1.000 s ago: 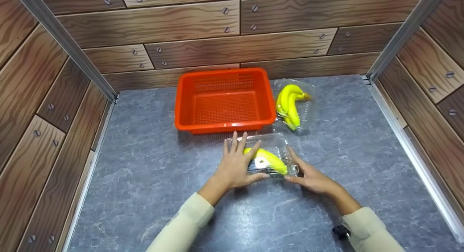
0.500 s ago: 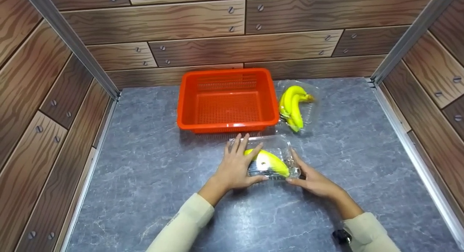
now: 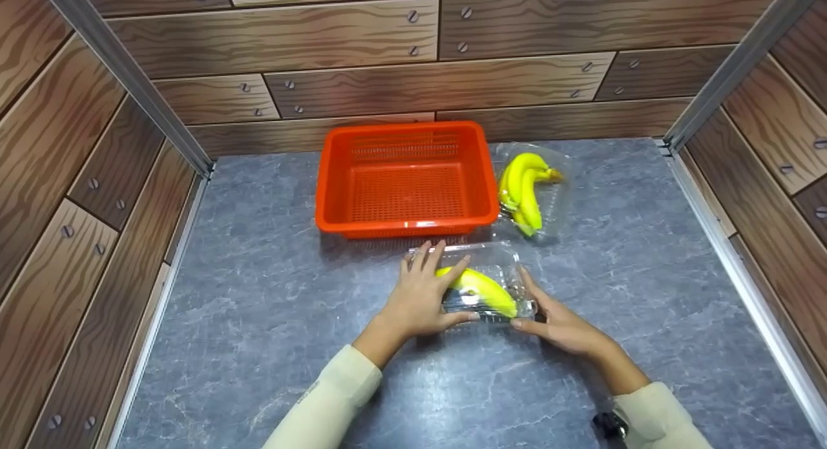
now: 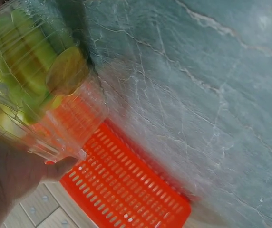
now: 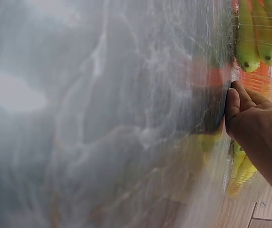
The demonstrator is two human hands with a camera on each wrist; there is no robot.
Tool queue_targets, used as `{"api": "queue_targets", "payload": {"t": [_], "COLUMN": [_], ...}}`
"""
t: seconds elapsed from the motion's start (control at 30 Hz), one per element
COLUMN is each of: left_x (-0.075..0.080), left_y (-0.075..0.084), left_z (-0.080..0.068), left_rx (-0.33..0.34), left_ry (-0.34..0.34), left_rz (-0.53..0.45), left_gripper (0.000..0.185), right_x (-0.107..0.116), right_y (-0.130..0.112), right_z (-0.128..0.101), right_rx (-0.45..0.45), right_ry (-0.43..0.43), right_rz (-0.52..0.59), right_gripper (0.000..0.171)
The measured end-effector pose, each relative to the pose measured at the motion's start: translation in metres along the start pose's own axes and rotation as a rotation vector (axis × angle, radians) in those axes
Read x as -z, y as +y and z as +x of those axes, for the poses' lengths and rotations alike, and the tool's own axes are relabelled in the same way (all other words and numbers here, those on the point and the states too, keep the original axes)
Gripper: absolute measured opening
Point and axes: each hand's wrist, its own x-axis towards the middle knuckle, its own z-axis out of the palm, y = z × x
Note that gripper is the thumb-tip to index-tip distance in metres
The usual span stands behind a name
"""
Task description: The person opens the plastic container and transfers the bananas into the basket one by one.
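Note:
A clear plastic clamshell [image 3: 491,258] with yellow-green bananas [image 3: 488,292] inside lies on the table in front of the red basket. My left hand [image 3: 417,297] spreads over its left end, fingers straight across the lid and thumb along the front edge. At the right end, my right hand [image 3: 562,320] grips the corner, thumb at the front and fingers along the side. Several bananas [image 4: 24,57] show through the plastic in the left wrist view. Two banana tips [image 5: 259,50] appear above my right fingers [image 5: 243,102] in the right wrist view.
Behind the clamshell stands a red perforated basket [image 3: 407,225] with nothing in it. To its right, against its side, another clear container [image 3: 554,203] holds a bunch of bananas [image 3: 520,184]. Wood-patterned walls [image 3: 362,90] enclose the grey marbled table [image 3: 258,294].
Both hands keep their places on the clamshell. The head view shifts slightly, and the bright reflection on the lid over the banana shrinks.

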Motion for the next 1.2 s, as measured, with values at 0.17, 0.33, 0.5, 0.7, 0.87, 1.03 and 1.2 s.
{"api": "queue_targets", "payload": {"t": [0.17, 0.33, 0.5, 0.7, 0.87, 1.03, 1.2], "left_x": [0.001, 0.005, 0.008, 0.009, 0.009, 0.01, 0.012], "left_y": [0.0, -0.001, -0.001, -0.001, -0.001, -0.001, -0.002], "left_z": [-0.001, 0.0, 0.001, 0.003, 0.004, 0.005, 0.006], "left_rx": [-0.004, -0.009, -0.003, -0.002, -0.01, -0.006, 0.012], "left_ry": [0.009, 0.024, -0.002, -0.019, -0.005, 0.003, -0.013], "left_rz": [0.005, -0.021, -0.05, -0.051, -0.046, -0.075, -0.111], "left_gripper": [0.095, 0.092, 0.09, 0.088, 0.088, 0.086, 0.087], "right_x": [-0.001, 0.0, 0.0, 0.0, 0.001, 0.003, 0.003], "right_y": [-0.001, -0.002, -0.003, -0.002, -0.001, -0.001, -0.002], "right_z": [0.0, 0.0, -0.002, -0.002, -0.001, -0.001, -0.002], "right_rx": [0.012, 0.023, 0.014, 0.011, 0.024, 0.021, 0.003], "right_ry": [-0.004, -0.009, -0.008, -0.009, -0.008, -0.006, -0.009], "right_rz": [0.011, 0.0, -0.007, 0.014, 0.024, 0.035, 0.03], "right_gripper": [0.102, 0.099, 0.098, 0.098, 0.097, 0.098, 0.098]}}
